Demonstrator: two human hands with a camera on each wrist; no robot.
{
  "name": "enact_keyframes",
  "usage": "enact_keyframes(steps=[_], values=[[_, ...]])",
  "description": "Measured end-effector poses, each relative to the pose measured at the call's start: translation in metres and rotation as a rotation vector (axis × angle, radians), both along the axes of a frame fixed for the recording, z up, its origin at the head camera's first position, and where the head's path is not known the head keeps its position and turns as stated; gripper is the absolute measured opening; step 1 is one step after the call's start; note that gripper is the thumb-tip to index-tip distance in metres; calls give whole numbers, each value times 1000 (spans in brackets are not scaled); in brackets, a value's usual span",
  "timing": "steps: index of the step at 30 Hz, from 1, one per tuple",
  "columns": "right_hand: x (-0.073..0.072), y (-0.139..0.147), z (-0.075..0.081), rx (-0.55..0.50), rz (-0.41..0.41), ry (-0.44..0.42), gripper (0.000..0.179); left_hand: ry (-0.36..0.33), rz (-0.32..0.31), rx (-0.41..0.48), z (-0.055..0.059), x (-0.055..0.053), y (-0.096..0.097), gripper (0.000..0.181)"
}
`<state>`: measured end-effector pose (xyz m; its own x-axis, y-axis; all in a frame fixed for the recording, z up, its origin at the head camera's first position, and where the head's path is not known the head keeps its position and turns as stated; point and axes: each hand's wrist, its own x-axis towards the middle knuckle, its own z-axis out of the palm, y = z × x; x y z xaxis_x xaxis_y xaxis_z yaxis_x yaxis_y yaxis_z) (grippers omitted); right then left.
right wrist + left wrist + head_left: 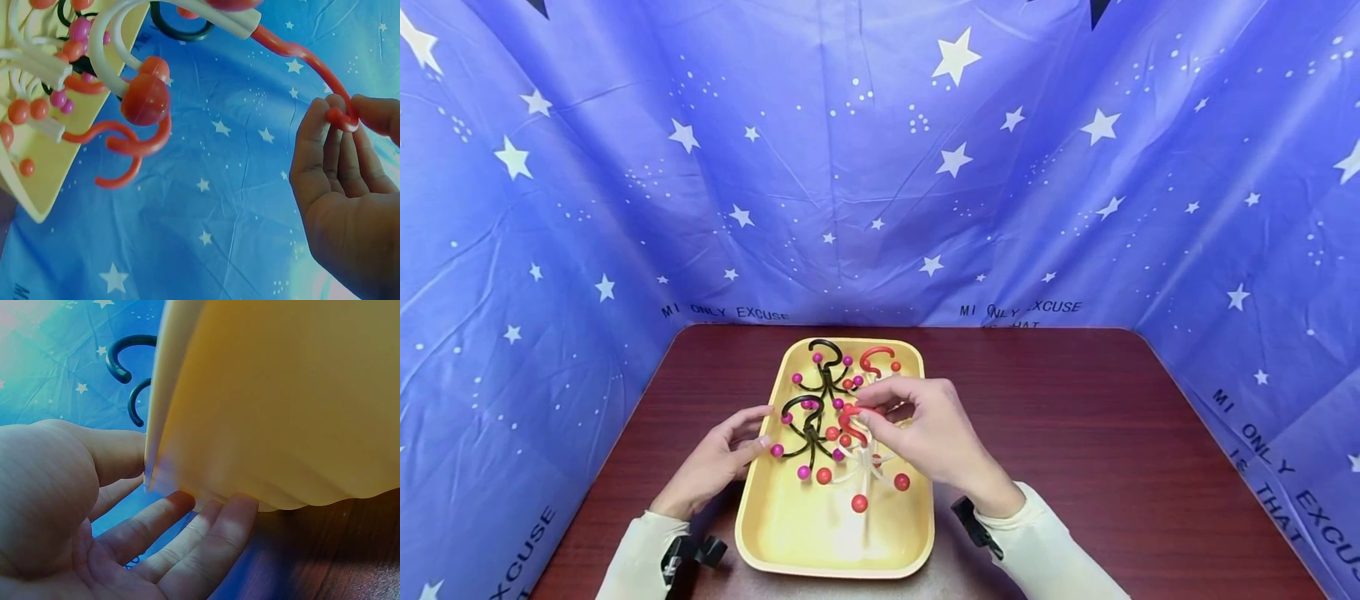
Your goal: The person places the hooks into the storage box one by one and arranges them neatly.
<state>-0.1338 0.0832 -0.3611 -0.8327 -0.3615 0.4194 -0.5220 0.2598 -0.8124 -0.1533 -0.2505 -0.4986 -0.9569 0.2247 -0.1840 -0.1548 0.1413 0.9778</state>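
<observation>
My right hand point(936, 433) pinches the curved red hook point(319, 65) of a massager with white ball-tipped legs point(867, 462). It is over the middle of a pale yellow tray point(805, 546), red balls hanging downward. At the tray's left side, my left hand point(718, 458) grips the edge, thumb at the rim and fingers point(215, 544) against the underside. Two black massagers with pink balls stand in the tray, one behind point(827, 379) and one in front point(810, 433). Another red-hooked massager point(875, 360) stands at the back right; a further red hook point(90, 85) shows in the right wrist view.
The tray lies lengthwise on a dark red-brown table point(1075, 450). Blue star-patterned cloth point(850, 208) hangs behind the table and along both sides. Each wrist carries a small black device, the left one point(688, 557) near the tray's front left corner.
</observation>
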Motion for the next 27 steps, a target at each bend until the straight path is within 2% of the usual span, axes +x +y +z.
enact_keyframes(steps=[13,20,27], values=[[3,-29,-15,34,78,-76,19,-15,29,-23,0,1,2,54],[3,-45,-25,42,120,-81,17,-8,20,-21,1,2,2,54],[7,-60,-33,62,133,-124,14,-6,14,-30,1,2,1,58]])
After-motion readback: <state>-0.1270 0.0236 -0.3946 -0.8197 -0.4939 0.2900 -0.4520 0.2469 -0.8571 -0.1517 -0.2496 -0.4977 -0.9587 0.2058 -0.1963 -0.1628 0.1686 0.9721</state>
